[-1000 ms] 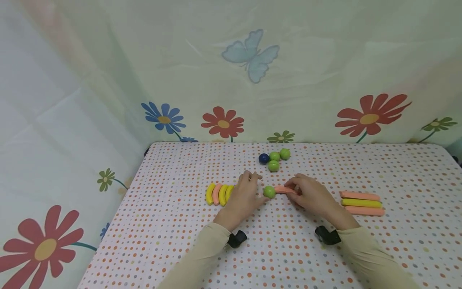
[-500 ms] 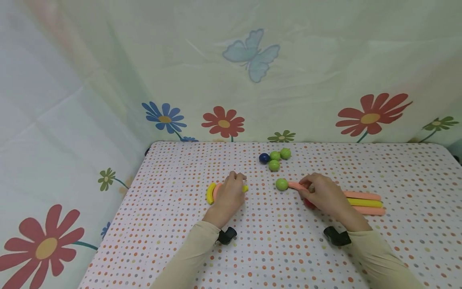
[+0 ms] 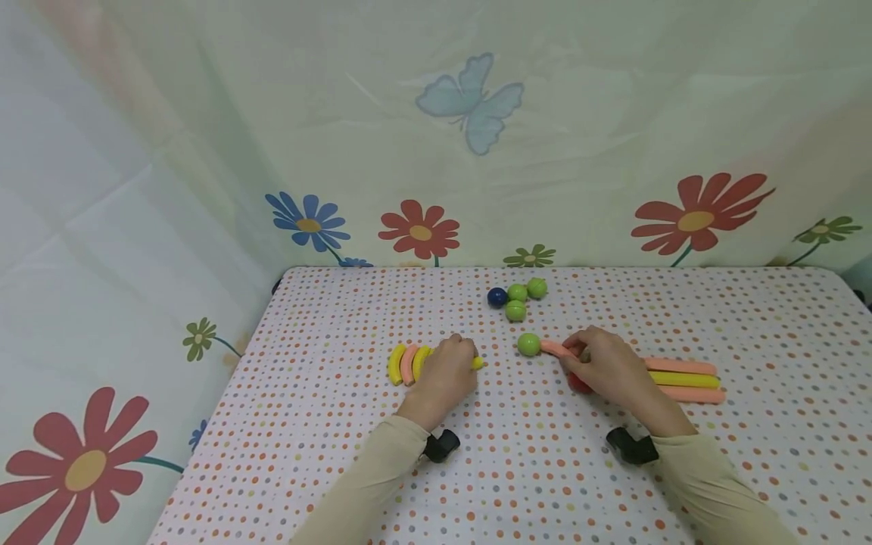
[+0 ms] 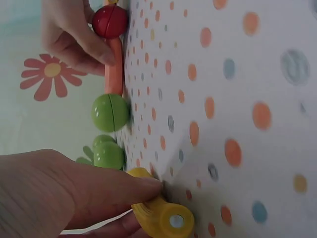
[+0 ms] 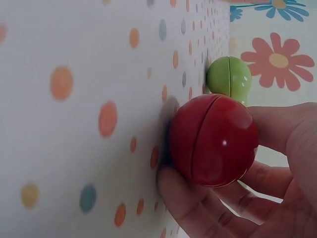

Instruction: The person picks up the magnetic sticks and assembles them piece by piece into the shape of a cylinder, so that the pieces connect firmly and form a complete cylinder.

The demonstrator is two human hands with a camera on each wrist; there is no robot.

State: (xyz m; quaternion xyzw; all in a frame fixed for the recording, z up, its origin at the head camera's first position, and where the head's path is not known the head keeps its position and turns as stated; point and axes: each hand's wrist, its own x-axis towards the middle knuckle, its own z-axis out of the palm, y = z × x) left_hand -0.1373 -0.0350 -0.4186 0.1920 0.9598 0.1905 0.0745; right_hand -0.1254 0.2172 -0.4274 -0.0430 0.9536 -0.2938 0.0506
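Note:
My left hand (image 3: 446, 378) pinches a curved yellow stick (image 4: 161, 215) between thumb and fingers; a pale metal disc shows on the stick's end. To its left lie more curved sticks, yellow (image 3: 396, 365) and pink (image 3: 409, 365), partly covered by that hand. My right hand (image 3: 605, 369) holds a curved pink stick (image 3: 555, 348) with its thumb and fingers. A green ball (image 3: 528, 344) sits at the stick's far left end. At the other end is a red ball (image 5: 213, 141), close to the right palm and mostly hidden in the head view.
Behind the hands, a dark blue ball (image 3: 497, 297) and several green balls (image 3: 515, 311) sit together. On the right lie straight sticks, one yellow (image 3: 684, 379) between two pink. A dotted cloth (image 3: 518, 469) covers the table, and a flowered curtain (image 3: 579, 151) hangs behind.
My right hand has shifted right, carrying the pink stick and its balls. My left hand has left the green ball, moved left to the curved sticks and taken a yellow one slightly back right.

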